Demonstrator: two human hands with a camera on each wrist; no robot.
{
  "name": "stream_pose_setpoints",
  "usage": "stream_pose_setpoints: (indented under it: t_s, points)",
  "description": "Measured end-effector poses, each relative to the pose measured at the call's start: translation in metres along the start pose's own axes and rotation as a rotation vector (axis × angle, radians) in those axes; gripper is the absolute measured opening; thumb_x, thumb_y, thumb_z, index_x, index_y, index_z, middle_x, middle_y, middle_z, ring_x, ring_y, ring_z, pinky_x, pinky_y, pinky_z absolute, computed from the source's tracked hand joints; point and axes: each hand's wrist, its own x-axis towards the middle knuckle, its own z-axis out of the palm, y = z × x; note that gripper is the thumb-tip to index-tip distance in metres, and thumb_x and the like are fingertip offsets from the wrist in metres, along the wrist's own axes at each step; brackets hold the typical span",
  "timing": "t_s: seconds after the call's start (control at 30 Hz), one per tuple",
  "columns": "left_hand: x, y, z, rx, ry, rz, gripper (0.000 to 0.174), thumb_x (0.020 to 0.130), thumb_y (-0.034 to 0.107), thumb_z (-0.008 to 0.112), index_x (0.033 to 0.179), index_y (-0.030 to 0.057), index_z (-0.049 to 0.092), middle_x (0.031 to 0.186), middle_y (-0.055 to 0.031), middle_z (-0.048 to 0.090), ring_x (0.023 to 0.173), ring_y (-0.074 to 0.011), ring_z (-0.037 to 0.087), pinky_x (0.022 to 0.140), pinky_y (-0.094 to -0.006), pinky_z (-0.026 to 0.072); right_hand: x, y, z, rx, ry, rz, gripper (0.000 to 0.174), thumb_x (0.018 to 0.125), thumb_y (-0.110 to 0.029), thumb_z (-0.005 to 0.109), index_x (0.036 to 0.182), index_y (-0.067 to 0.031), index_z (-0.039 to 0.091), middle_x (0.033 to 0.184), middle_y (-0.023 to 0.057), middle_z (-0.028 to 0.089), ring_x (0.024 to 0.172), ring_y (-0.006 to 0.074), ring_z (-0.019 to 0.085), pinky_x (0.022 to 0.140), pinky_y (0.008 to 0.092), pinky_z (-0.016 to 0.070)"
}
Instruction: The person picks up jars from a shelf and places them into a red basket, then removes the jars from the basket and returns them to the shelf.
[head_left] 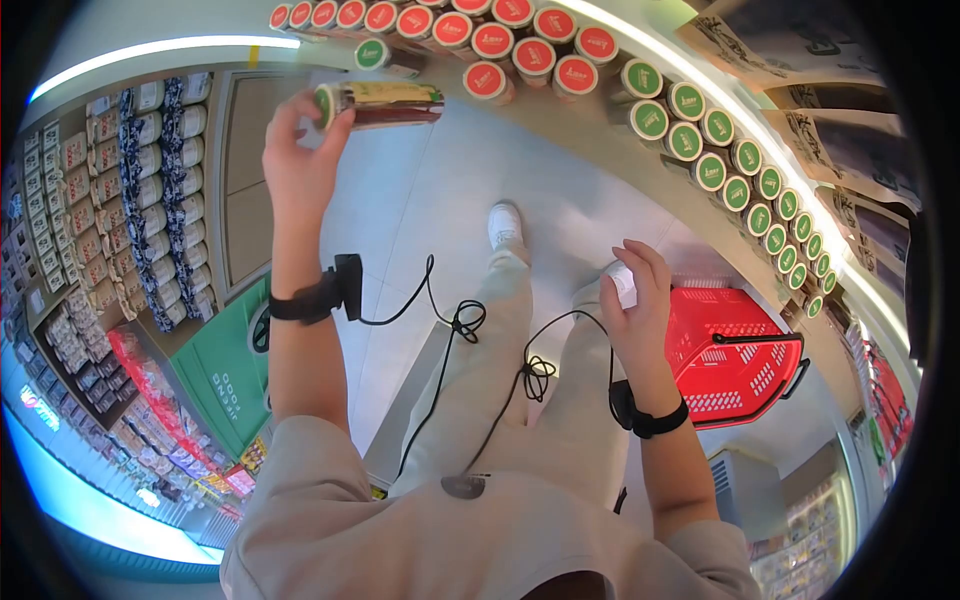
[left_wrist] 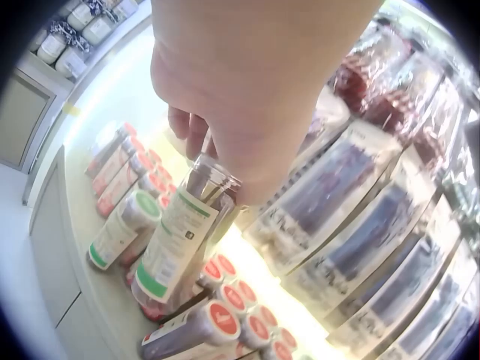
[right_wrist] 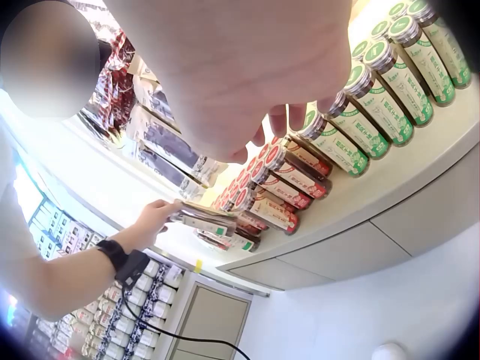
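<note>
My left hand (head_left: 298, 150) grips a tall clear jar (head_left: 395, 103) by its green-lidded end. In the left wrist view the jar (left_wrist: 176, 244) shows a white label with green bands, and it is tilted above red-lidded jars (left_wrist: 232, 296). Close beside it stands another green-lidded jar (left_wrist: 124, 229). My right hand (head_left: 640, 300) holds nothing, its fingers loosely bent, over the floor near a red basket (head_left: 730, 350). The right wrist view has the right hand (right_wrist: 240, 82) in front of the shelf, overlapping the rows of jars.
A curved counter carries red-lidded jars (head_left: 492, 41) and green-lidded jars (head_left: 685, 141) in rows. Hanging packets (left_wrist: 322, 191) line the back of it. Stocked shelves (head_left: 150, 200) and a green panel (head_left: 225, 370) are at the left. Black cables (head_left: 468, 320) run from both wristbands.
</note>
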Motion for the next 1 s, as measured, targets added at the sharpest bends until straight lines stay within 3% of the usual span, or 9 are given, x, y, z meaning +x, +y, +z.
stream_pose_setpoints:
  t_s: [0.07, 0.1, 0.17, 0.23, 0.33, 0.47, 0.53, 0.63, 1.0]
  points:
    - [-0.012, -0.018, -0.024, -0.75, -0.036, -0.035, 0.027, 0.086, 0.017, 0.074, 0.1, 0.0067, 0.053, 0.13, -0.0114, 0.059, 0.112, -0.0216, 0.06, 0.088, -0.0354, 0.0504, 0.004, -0.002, 0.002, 0.232, -0.071, 0.076, 0.039, 0.084, -0.009, 0.069, 0.122, -0.0057, 0.059, 0.129, 0.0147, 0.056, 0.113, 0.0304, 0.057, 0.095, 0.0385, 0.0461]
    - [-0.016, -0.019, -0.037, -0.741, -0.041, -0.031, 0.027, 0.086, 0.017, 0.074, 0.1, 0.0067, 0.053, 0.13, -0.0114, 0.059, 0.112, -0.0216, 0.06, 0.088, -0.0354, 0.0504, 0.006, -0.007, 0.007, 0.242, -0.07, 0.08, 0.039, 0.084, -0.009, 0.069, 0.122, -0.0057, 0.059, 0.129, 0.0147, 0.056, 0.113, 0.0304, 0.057, 0.095, 0.0385, 0.0461]
    - [-0.03, -0.013, -0.06, -0.983, -0.178, -0.154, 0.033, 0.088, 0.012, 0.07, 0.113, 0.0067, 0.05, 0.135, -0.0169, 0.053, 0.114, -0.0239, 0.059, 0.089, -0.0361, 0.0525, 0.01, -0.027, 0.019, 1.02, -0.195, 0.571, 0.046, 0.095, -0.02, 0.061, 0.136, -0.007, 0.048, 0.136, 0.0157, 0.051, 0.114, 0.0264, 0.058, 0.095, 0.0368, 0.0479]
    - [-0.04, 0.013, -0.057, -1.103, -0.241, -0.179, 0.039, 0.087, 0.014, 0.07, 0.119, 0.0071, 0.049, 0.134, -0.0176, 0.053, 0.114, -0.0238, 0.059, 0.087, -0.0358, 0.0539, 0.018, -0.052, 0.019, 1.413, -0.28, 0.748, 0.055, 0.101, -0.033, 0.052, 0.145, -0.0062, 0.035, 0.142, 0.0159, 0.045, 0.112, 0.0235, 0.061, 0.092, 0.0352, 0.051]
    - [-0.054, 0.044, -0.036, -1.429, -0.532, -0.171, 0.045, 0.089, 0.012, 0.062, 0.13, 0.0058, 0.046, 0.133, -0.0157, 0.053, 0.112, -0.02, 0.057, 0.078, -0.024, 0.0501, 0.019, -0.068, 0.011, 1.661, -0.403, 0.599, 0.068, 0.097, -0.051, 0.052, 0.146, -0.0073, 0.034, 0.134, 0.0153, 0.052, 0.102, 0.0247, 0.064, 0.084, 0.0353, 0.0533]
    - [-0.069, 0.088, 0.011, -1.177, -0.553, -0.242, 0.042, 0.094, 0.031, 0.062, 0.126, 0.0046, 0.055, 0.114, -0.0096, 0.063, 0.096, -0.0146, 0.062, 0.065, -0.0223, 0.0495, 0.01, -0.056, -0.007, 1.551, -0.439, 0.765, 0.063, 0.095, -0.055, 0.047, 0.133, -0.004, 0.049, 0.101, 0.0133, 0.066, 0.081, 0.02, 0.065, 0.067, 0.0292, 0.0527]
    - [-0.07, 0.128, 0.024, -0.822, -0.578, -0.486, 0.032, 0.094, 0.03, 0.062, 0.108, 0.0024, 0.065, 0.085, -0.0018, 0.066, 0.07, -0.0068, 0.058, 0.058, -0.0216, 0.0454, 0.004, -0.039, -0.017, 1.598, -0.465, 0.846, 0.059, 0.096, -0.053, 0.043, 0.128, -0.0032, 0.052, 0.098, 0.0137, 0.067, 0.077, 0.0182, 0.065, 0.067, 0.0282, 0.0539]
    - [-0.077, 0.159, 0.042, -0.757, -0.568, -0.467, 0.035, 0.093, 0.036, 0.063, 0.094, 0.002, 0.069, 0.071, 0.0009, 0.062, 0.061, -0.0062, 0.054, 0.052, -0.0223, 0.0427, -0.002, -0.031, -0.035, 1.552, -0.428, 0.961, 0.061, 0.096, -0.053, 0.038, 0.122, -0.0001, 0.055, 0.09, 0.0154, 0.068, 0.068, 0.0173, 0.064, 0.063, 0.0269, 0.0538]
    - [-0.096, 0.216, 0.064, -0.645, -0.691, -0.406, 0.038, 0.092, 0.041, 0.064, 0.087, 0.0027, 0.068, 0.069, 0.0014, 0.059, 0.059, -0.0056, 0.05, 0.05, -0.0229, 0.0393, -0.036, 0.0, -0.071, 1.693, -0.275, 1.056, 0.059, 0.094, -0.051, 0.042, 0.12, 0.0, 0.055, 0.083, 0.0153, 0.066, 0.065, 0.0189, 0.063, 0.059, 0.0276, 0.0524]
